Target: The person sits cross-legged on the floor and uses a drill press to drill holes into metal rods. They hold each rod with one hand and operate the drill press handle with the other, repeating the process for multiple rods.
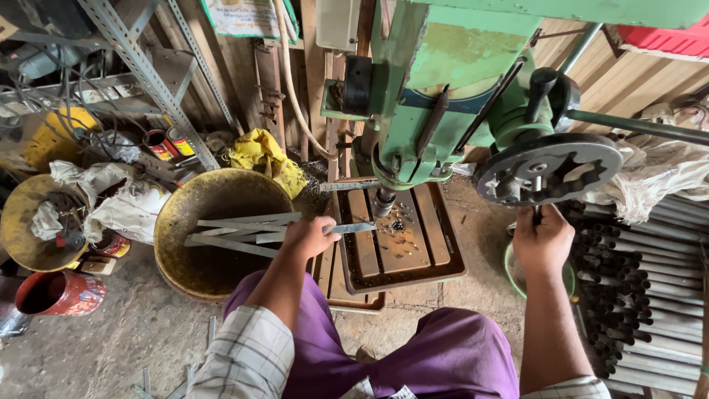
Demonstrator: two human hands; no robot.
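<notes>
Your left hand [309, 236], at nine o'clock of the drill table [436, 255], has its fingers grasping a flat metal strip [353, 228] under the chuck [383, 201], while your right hand [543, 240], at three o'clock, has fingers clenched around the feed lever [538, 214].

Drill chuck [383, 201] crowds table [436, 258].

One green drill press [443, 89], two yellow basins [214, 229], one red pot [59, 293].
</notes>
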